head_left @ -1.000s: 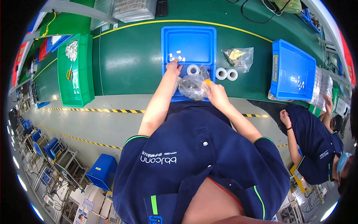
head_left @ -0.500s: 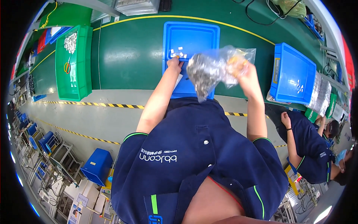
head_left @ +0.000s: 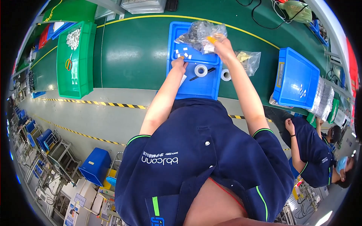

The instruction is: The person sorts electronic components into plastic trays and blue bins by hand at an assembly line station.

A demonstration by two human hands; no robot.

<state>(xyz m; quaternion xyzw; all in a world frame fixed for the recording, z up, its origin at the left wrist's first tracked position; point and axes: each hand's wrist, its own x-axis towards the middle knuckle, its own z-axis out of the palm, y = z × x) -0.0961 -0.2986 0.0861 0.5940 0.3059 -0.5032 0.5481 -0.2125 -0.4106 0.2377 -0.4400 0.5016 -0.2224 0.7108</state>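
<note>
the bag [head_left: 196, 34] pinched in the right hand [head_left: 220, 45] fingers is clear, crinkled, glossy plastic film. under the left hand [head_left: 178, 64] fingertips the tray [head_left: 201, 84] is smooth blue moulded plastic with a faint sheen. just right of those fingers a tape roll [head_left: 201, 70] looks white and shiny. below the right-hand fingers a second bag [head_left: 250, 60] is the same clear film. the bench [head_left: 132, 49] is matt green. the shirt [head_left: 203, 150] is dark matt cloth.
</note>
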